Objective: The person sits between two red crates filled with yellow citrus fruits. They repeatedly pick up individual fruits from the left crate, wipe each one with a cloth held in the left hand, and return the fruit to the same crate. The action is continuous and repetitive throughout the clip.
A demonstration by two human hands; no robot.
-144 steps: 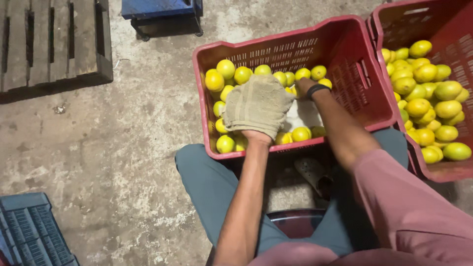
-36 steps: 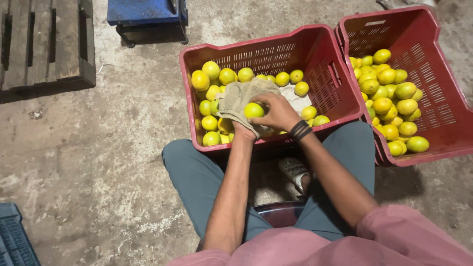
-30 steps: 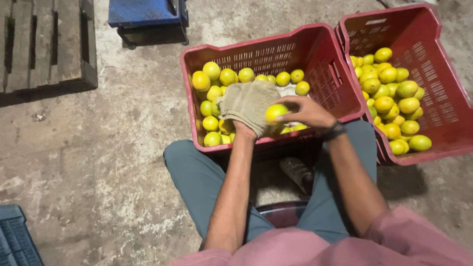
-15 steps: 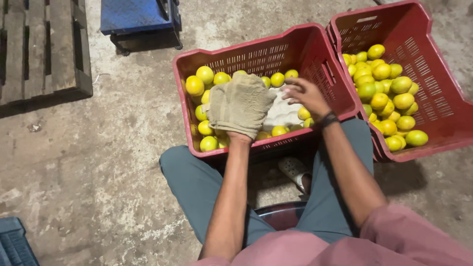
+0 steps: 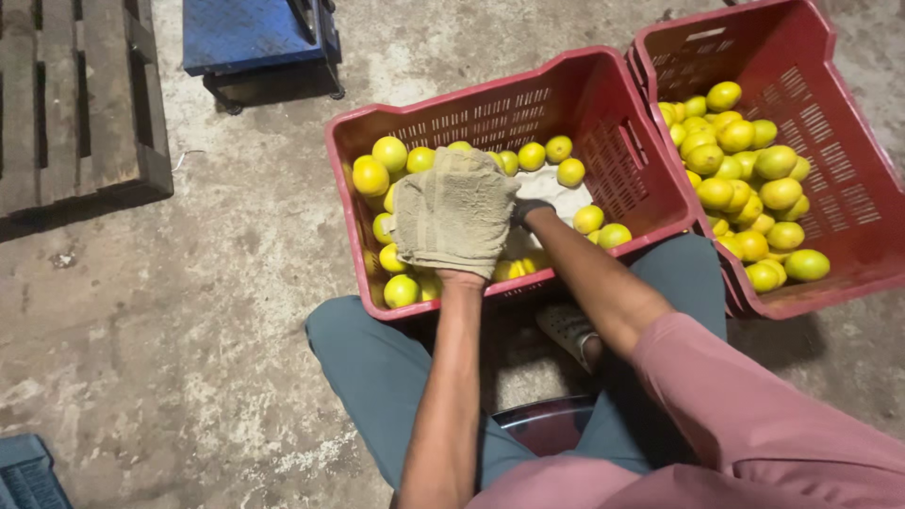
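Note:
A red plastic crate (image 5: 603, 94) stands between my knees, partly filled with yellow-green citrus fruits (image 5: 388, 154). My left hand (image 5: 457, 221) hovers over the crate's middle, wrapped in a beige cloth (image 5: 452, 203) that covers it entirely. My right hand (image 5: 528, 213) reaches in from the right and disappears under the cloth's edge. Only its wrist with a dark band shows, so its fingers are hidden. Loose fruits lie around both hands.
A second red crate (image 5: 848, 160) with more yellow-green fruits (image 5: 745, 184) stands at the right, touching the first. A blue platform scale (image 5: 255, 38) and a wooden pallet (image 5: 75, 104) lie beyond on the concrete floor. A blue crate corner (image 5: 28, 476) shows bottom left.
My right hand held a yellow fruit against the cloth, then moved it right into the crate and let go. It has now slid back under the cloth. The left hand stayed over the crate.

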